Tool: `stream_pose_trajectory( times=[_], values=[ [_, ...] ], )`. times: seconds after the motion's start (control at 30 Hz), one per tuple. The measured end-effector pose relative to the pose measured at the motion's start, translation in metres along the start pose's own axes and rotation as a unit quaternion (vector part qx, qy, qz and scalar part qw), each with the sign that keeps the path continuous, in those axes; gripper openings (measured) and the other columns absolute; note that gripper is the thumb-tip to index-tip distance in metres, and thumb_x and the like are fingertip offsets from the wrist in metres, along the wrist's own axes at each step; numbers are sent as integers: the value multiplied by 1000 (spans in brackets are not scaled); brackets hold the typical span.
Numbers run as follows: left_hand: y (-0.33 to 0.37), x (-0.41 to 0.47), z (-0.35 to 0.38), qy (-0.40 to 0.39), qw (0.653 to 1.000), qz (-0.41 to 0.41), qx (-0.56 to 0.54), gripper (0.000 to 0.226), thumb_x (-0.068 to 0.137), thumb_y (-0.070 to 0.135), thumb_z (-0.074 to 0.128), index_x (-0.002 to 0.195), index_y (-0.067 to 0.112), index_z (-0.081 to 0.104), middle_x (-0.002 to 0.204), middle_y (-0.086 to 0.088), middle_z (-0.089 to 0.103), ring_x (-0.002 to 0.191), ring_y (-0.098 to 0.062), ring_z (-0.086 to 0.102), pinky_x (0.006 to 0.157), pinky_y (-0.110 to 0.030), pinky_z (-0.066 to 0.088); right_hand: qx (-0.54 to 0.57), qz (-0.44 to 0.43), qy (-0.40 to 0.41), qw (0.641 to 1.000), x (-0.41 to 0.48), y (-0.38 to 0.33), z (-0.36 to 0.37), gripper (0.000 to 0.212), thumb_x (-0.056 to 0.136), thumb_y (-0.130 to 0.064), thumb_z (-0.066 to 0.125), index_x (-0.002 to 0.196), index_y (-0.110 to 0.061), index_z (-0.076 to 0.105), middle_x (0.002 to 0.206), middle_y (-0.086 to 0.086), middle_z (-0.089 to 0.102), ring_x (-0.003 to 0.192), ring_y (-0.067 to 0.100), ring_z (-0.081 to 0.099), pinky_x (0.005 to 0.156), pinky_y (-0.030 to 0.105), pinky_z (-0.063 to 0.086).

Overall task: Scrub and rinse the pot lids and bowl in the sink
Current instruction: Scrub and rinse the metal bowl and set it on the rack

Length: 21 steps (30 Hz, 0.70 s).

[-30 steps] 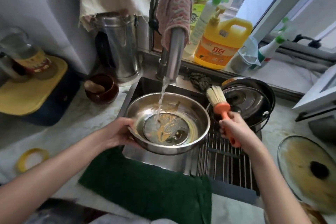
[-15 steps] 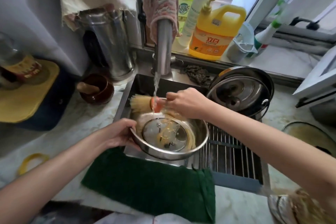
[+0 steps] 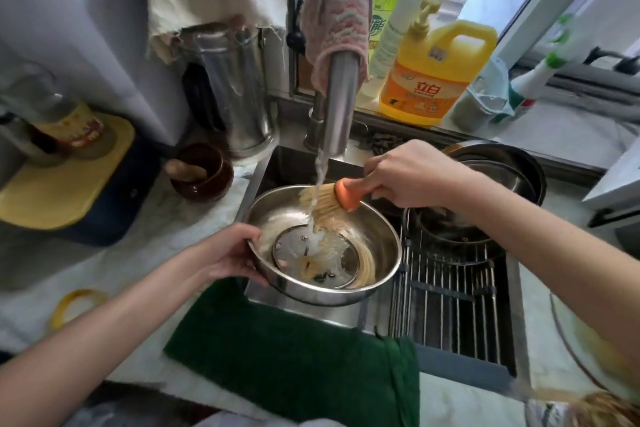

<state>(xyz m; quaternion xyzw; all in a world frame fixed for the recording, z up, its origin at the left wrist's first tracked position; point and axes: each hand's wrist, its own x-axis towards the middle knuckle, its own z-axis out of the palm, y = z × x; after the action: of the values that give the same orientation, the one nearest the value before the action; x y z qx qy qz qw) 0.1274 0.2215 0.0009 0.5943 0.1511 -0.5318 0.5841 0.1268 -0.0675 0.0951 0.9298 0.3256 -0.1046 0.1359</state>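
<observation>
Left hand (image 3: pixel 230 255) grips round steel bowl (image 3: pixel 323 243) over sink's left edge, flat steel lid (image 3: pixel 316 258) inside. Right hand (image 3: pixel 408 177) holds orange-handled bristle brush (image 3: pixel 332 196) under tap stream. Wet rim could slip, probably splashing.

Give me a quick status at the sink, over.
Left hand grips bowl rim. Right hand holds brush under tap water. Lid lies inside bowl. Nothing blocking.

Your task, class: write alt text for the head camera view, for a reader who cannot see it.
A person's left hand grips a steel bowl over the sink while the right hand holds an orange brush under water running from the tap. A round lid lies in the bowl, with yellowish residue. A green cloth lies in front.
</observation>
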Motion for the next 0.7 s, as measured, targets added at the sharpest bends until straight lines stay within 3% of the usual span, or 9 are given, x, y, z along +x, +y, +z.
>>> stream_pose_trajectory(
  times=[0.07, 0.13, 0.23, 0.33, 0.4, 0.47, 0.53, 0.63, 0.7],
  values=[
    [3, 1, 2, -4, 1000, 3, 11, 30, 64, 6, 47, 91, -4, 56, 70, -18, 65, 64, -29, 66, 54, -43, 57, -12, -42, -3, 999, 18, -20, 3, 36, 98, -29, 42, 131, -39, 53, 98, -10, 63, 70, 14, 56, 49, 22, 28],
    [5, 1, 6, -12, 999, 1, 32, 42, 55, 7, 49, 94, -5, 55, 77, -20, 61, 68, -31, 64, 54, -45, 58, -59, -70, -7, 996, 42, -31, 17, 43, 96, -27, 26, 123, -29, 60, 105, -7, 63, 76, 17, 62, 54, 25, 36],
    [5, 0, 10, -20, 998, -22, 53, 40, 57, 5, 50, 96, -5, 54, 83, -22, 61, 71, -32, 64, 52, -47, 57, -126, -13, -12, 992, 63, -25, 37, 36, 97, -20, 33, 120, -25, 60, 114, -5, 59, 87, 20, 65, 55, 29, 40],
    [4, -1, 7, -8, 999, -26, 44, 28, 69, 1, 49, 95, -7, 55, 77, -21, 63, 65, -31, 66, 47, -41, 56, -120, 49, -120, 984, 50, -22, 49, 29, 98, -20, 39, 115, -18, 62, 108, -2, 64, 94, 22, 66, 52, 25, 34],
    [2, 3, -1, 10, 1000, -17, 24, 37, 63, 4, 50, 97, -8, 56, 78, -21, 62, 67, -31, 65, 48, -42, 57, -80, 93, -216, 969, 36, -24, 48, 27, 98, -22, 43, 116, -15, 61, 113, 3, 65, 103, 26, 63, 61, 27, 39],
    [2, 6, -4, 6, 1000, -12, 24, 41, 70, 3, 48, 108, -10, 55, 84, -24, 65, 70, -32, 69, 50, -42, 56, -62, 131, -252, 957, 30, -23, 43, 26, 96, -23, 46, 115, -15, 61, 111, 3, 66, 101, 26, 64, 63, 28, 40],
    [4, 7, 0, -5, 999, -9, 33, 42, 73, 2, 48, 113, -10, 53, 90, -26, 66, 77, -34, 70, 54, -44, 57, -112, 109, -176, 972, 39, -17, 45, 24, 96, -21, 46, 112, -17, 63, 102, -1, 66, 87, 23, 67, 57, 27, 38],
    [9, 7, 13, -15, 998, -12, 52, 26, 71, 2, 48, 95, -6, 53, 80, -21, 67, 77, -35, 66, 56, -46, 59, -196, -6, -6, 981, 55, -13, 56, 27, 91, -22, 55, 115, -30, 64, 97, -7, 62, 72, 17, 63, 53, 28, 35],
    [9, 6, 15, -4, 998, -13, 54, 14, 81, -4, 39, 89, -6, 50, 72, -18, 67, 71, -33, 66, 54, -44, 58, -204, -44, -15, 978, 59, -15, 60, 27, 87, -24, 59, 111, -34, 67, 101, -9, 62, 76, 16, 62, 60, 29, 38]
  ],
)
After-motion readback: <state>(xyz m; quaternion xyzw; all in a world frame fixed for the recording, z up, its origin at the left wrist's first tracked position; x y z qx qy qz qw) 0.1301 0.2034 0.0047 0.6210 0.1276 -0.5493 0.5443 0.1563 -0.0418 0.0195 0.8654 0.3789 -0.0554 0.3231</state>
